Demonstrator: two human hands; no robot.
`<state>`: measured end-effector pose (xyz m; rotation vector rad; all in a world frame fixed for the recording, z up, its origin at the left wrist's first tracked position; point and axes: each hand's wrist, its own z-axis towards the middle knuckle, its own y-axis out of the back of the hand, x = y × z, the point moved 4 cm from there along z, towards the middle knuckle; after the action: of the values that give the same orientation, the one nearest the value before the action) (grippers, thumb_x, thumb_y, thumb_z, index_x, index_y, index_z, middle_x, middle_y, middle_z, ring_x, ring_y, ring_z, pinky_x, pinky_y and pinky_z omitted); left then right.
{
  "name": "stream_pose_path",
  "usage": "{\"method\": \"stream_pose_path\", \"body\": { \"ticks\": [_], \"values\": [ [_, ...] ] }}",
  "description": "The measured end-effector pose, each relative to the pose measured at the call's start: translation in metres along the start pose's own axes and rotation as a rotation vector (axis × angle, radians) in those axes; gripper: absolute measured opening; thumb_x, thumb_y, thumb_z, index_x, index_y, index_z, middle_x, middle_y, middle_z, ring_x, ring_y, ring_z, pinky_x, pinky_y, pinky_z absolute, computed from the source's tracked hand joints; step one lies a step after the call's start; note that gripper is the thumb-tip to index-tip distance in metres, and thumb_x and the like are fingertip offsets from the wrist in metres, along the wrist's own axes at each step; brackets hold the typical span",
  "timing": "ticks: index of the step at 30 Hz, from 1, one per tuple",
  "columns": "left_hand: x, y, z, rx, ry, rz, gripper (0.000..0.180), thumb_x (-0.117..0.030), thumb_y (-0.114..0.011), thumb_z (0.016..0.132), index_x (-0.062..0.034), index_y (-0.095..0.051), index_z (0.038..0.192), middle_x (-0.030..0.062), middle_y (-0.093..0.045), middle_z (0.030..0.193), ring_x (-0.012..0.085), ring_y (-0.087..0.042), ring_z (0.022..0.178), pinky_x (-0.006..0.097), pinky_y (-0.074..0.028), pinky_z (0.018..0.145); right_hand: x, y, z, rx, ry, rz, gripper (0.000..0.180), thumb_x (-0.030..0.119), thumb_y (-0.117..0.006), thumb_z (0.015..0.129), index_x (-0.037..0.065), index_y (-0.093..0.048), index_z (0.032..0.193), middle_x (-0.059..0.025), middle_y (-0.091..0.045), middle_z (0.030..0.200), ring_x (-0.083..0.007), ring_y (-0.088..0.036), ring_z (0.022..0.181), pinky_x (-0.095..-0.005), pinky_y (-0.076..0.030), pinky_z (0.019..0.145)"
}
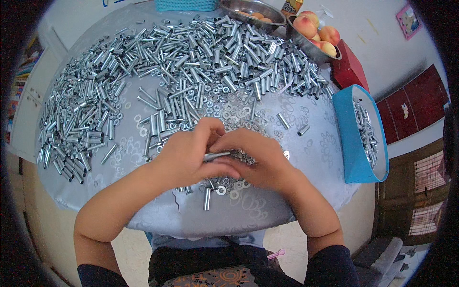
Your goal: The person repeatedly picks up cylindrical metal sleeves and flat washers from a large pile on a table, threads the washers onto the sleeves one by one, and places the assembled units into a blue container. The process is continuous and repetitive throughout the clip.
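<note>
My left hand (189, 155) and my right hand (260, 160) meet over the near part of a round table (315, 158) covered with a grey patterned cloth. Between their fingertips they pinch a small metal sleeve (216, 155) lying sideways, with a washer-like ring at its right end. Loose washers and nuts (227, 190) lie directly under the hands, and one metal tube (207, 198) lies just in front of them. A wide heap of shiny metal tubes (191, 62) spreads over the far half and left side of the table.
A blue box (351, 143) holding several metal parts sits at the table's right edge. Two metal bowls stand at the far side, one with peaches (315, 31), next to a teal basket (186, 5). A dark red block (348, 69) lies near the bowl.
</note>
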<state>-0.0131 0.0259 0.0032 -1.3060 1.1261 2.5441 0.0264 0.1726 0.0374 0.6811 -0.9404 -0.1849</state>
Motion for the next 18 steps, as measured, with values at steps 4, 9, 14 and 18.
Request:
{"method": "stream_pose_path", "body": {
  "ticks": [4, 9, 14, 18],
  "values": [
    [-0.001, -0.003, 0.001, 0.016, 0.011, -0.025, 0.07, -0.048, -0.077, 0.071, -0.0065, -0.039, 0.113, 0.0134, -0.063, 0.078, 0.0349, -0.065, 0.07, 0.04, -0.05, 0.059, -0.006, -0.003, -0.003, 0.03, 0.041, 0.066, 0.027, 0.01, -0.066, 0.08, 0.009, -0.06, 0.107, -0.0128, -0.061, 0.101, -0.0334, -0.059, 0.096, -0.0413, -0.046, 0.084],
    [0.002, -0.005, -0.001, 0.063, 0.085, -0.122, 0.055, -0.037, -0.069, 0.083, -0.007, -0.037, 0.115, 0.0155, -0.064, 0.081, 0.0358, -0.066, 0.073, 0.041, -0.05, 0.062, -0.005, -0.004, -0.003, -0.015, 0.122, -0.073, 0.03, 0.012, -0.068, 0.08, 0.011, -0.06, 0.109, -0.012, -0.061, 0.101, -0.0322, -0.059, 0.096, -0.041, -0.045, 0.082],
    [0.0, -0.006, 0.0, -0.065, 0.033, -0.3, 0.03, -0.021, -0.054, 0.095, -0.0061, -0.038, 0.115, 0.0105, -0.062, 0.081, 0.023, -0.064, 0.069, 0.034, -0.048, 0.061, 0.006, 0.003, 0.006, -0.108, 0.148, -0.135, 0.037, 0.013, -0.071, 0.078, 0.011, -0.058, 0.112, -0.0107, -0.062, 0.098, -0.0311, -0.058, 0.094, -0.0409, -0.044, 0.083],
    [-0.004, 0.006, 0.002, -0.106, 0.159, -0.352, 0.019, -0.021, -0.047, 0.099, -0.0042, -0.044, 0.107, 0.002, -0.052, 0.076, 0.0077, -0.047, 0.065, 0.024, -0.038, 0.058, 0.004, 0.025, 0.004, -0.319, 0.073, -0.117, 0.037, 0.013, -0.073, 0.075, 0.009, -0.06, 0.11, -0.0103, -0.061, 0.094, -0.0302, -0.058, 0.092, -0.0404, -0.044, 0.082]
  ]
}}
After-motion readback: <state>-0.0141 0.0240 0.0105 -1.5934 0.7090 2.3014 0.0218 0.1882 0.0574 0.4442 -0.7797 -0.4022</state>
